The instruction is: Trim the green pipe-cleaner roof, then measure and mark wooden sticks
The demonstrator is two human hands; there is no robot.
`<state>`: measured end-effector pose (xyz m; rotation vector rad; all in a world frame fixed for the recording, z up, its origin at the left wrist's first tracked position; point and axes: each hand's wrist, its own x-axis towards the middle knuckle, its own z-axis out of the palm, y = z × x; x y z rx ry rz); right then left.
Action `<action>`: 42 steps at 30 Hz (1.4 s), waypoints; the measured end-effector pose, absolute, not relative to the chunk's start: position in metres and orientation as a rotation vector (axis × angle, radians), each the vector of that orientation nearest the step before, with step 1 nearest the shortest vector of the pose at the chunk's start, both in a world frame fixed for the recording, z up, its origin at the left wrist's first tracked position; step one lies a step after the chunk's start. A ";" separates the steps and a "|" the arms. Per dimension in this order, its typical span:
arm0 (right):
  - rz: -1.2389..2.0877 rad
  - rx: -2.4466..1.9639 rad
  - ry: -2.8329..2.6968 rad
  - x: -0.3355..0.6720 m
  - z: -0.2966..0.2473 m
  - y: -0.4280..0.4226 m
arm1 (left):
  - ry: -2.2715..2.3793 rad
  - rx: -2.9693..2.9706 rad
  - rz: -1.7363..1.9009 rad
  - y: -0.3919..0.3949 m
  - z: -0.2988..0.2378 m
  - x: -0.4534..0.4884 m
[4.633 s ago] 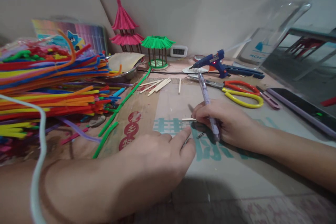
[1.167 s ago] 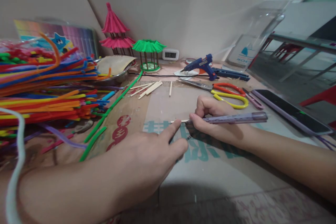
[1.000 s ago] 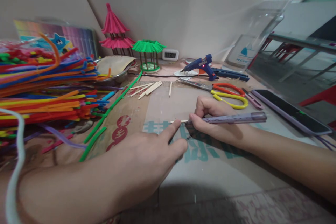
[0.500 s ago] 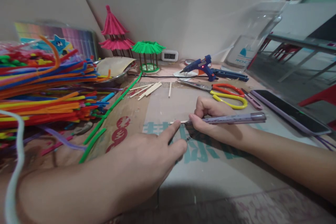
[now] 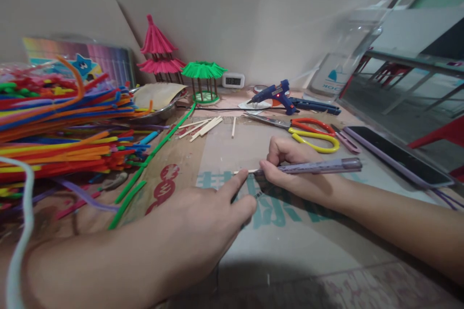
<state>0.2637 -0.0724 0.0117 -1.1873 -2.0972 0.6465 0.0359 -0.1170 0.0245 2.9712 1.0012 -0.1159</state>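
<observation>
A short pale wooden stick (image 5: 240,172) lies on the board, pinned under the index fingertip of my left hand (image 5: 217,207). That hand's thumb is held apart from the index finger; its other fingers are hidden beneath. My right hand (image 5: 293,164) is closed around a purple marker pen (image 5: 322,166), tilted low with its tip at the stick's right end. Beyond the hands are several loose wooden sticks (image 5: 206,127) and a single stick (image 5: 234,127). The grey board (image 5: 253,256) with teal lettering lies under both hands.
Bundles of pipe cleaners (image 5: 65,149) crowd the left. A pink tiered tower (image 5: 159,46) and green-roofed pavilion (image 5: 204,70) stand behind, beside a digital timer (image 5: 233,80). A glue gun (image 5: 275,95), scissors (image 5: 319,137) and a phone (image 5: 395,152) lie to the right.
The view has shifted slightly. My left fingertip stays on the stick, and the pen in my right hand has barely moved at the stick's end.
</observation>
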 end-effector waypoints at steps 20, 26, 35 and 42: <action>0.608 -1.185 -2.075 0.267 0.006 -0.071 | 1.020 2.905 -0.168 -0.117 0.024 0.037; 0.612 -1.196 -2.069 0.268 0.006 -0.072 | 1.015 2.904 -0.090 -0.118 0.023 0.035; 0.587 -1.188 -2.072 0.267 0.005 -0.071 | 0.944 3.002 -0.164 -0.116 0.027 0.040; 0.569 -1.185 -2.083 0.267 0.006 -0.071 | 0.934 3.014 0.003 -0.116 0.019 0.034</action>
